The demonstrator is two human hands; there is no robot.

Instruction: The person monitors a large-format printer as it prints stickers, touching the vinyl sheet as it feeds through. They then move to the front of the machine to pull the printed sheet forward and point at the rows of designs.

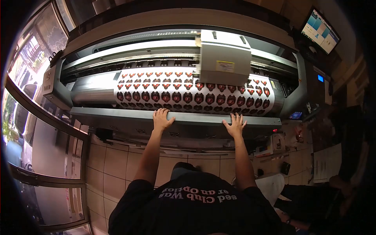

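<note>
The left hand [161,120] and right hand [235,125], both spread wide, rest on the long grey metal front rail [199,118] of a wide printer [164,53]. Just beyond curves a white sheet of red-and-black emblems [192,97], partly beneath a boxy white carriage [225,55]; whether any fingertips touch it is hard to tell.

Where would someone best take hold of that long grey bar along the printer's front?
Probably by the upper edge of the grey bar, from the near side, with left hand and right hand set apart, as now: the bar is long and straight, and the printed sheet lies along its far side.
</note>
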